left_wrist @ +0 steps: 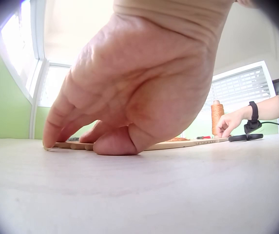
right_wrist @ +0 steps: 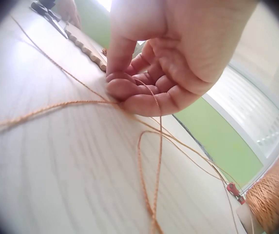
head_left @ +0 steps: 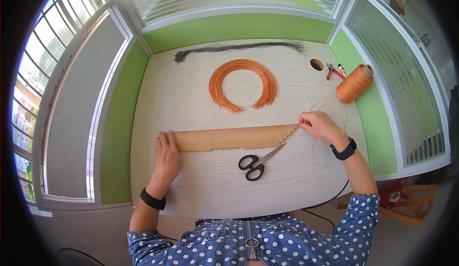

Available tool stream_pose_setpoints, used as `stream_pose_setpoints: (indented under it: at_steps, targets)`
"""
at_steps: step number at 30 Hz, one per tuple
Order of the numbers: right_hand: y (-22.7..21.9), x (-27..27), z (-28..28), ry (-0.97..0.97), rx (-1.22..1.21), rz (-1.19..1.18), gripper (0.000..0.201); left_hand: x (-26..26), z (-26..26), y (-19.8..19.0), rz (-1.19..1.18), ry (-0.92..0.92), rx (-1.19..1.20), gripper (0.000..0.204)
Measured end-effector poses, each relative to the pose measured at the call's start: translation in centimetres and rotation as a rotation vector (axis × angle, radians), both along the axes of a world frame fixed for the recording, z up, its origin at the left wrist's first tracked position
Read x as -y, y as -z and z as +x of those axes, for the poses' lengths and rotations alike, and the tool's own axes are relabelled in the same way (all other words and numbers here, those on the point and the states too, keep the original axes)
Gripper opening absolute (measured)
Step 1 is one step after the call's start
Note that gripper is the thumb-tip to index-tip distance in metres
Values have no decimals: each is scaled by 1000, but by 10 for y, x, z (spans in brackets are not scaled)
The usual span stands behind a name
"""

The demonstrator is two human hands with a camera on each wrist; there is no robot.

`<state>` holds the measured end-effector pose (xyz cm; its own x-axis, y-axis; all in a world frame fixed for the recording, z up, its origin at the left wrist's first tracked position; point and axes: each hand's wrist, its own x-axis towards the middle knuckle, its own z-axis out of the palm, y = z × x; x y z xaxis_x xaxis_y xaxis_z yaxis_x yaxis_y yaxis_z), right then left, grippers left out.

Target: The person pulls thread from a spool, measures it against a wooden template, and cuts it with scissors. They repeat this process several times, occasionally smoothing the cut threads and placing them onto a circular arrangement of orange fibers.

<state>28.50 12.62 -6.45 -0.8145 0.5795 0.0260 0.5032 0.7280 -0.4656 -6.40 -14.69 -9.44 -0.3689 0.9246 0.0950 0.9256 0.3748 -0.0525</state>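
A long flat wooden board [head_left: 229, 138] with a sawtooth right end and small notches along its near edge lies across the table. At its left end, my left hand [head_left: 167, 156] rests with fairly straight fingers on the wood and the thumb [left_wrist: 115, 142] down by the near edge. Beside the toothed tip, thumb and forefinger of my right hand [head_left: 321, 125] pinch an orange thread [right_wrist: 56, 106]. Loops of thread hang around that hand in the right wrist view. Black-handled scissors [head_left: 256, 164] lie in front of the board, blade tips near the teeth.
Behind the board, a bundle of orange strands [head_left: 220, 86] forms an open ring. Dark strands [head_left: 239, 47] lie along the back. An orange thread spool [head_left: 355, 84], red-handled pliers [head_left: 329, 73] and a round table hole [head_left: 316, 64] are at right. Green partitions [head_left: 239, 30] border the table.
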Motion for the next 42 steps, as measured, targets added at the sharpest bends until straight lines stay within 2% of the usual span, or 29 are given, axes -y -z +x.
stream_pose_setpoints:
  at_steps: [19, 24, 42]
  targets:
    - [-5, -1, -1, 10, 33, -29, 7, -1, 0, -2, -4, -6, 2, 61]
    - [6, -5, 1, -57, -28, 79, 6, -1, 0, 2, 0, -5, -18, 61]
    - [3, -6, -2, -48, -15, 43, 6, -1, 0, -3, 17, 10, -6, 59]
